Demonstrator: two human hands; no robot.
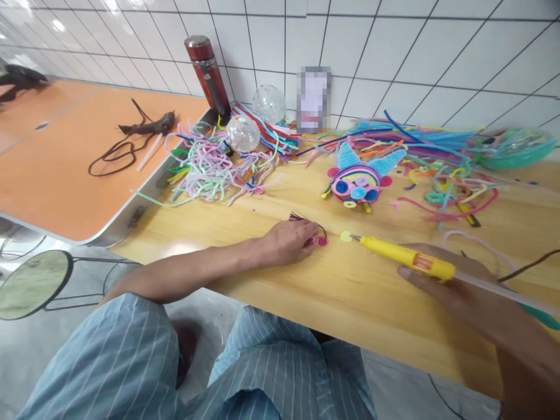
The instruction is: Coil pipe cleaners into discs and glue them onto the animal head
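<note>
My left hand point(294, 242) rests on the wooden table, its fingers pinched round a small pink piece point(322, 240) with a dark tassel point(297, 216) beside it. In my right hand point(455, 280) is a yellow glue gun point(406, 257) with a clear glue stick out of its back. The gun's metal tip meets a small pale yellow disc point(346, 236) between the two hands. Behind them stands a colourful figure point(356, 185) with light blue horns and coiled round pieces.
Loose pipe cleaners point(210, 169) lie in a heap at the back left, more point(424, 143) at the back right. A red thermos point(207, 76), clear balls point(242, 134) and a phone point(314, 99) stand near the tiled wall. A black glue gun point(153, 125) lies on the orange table point(56, 169).
</note>
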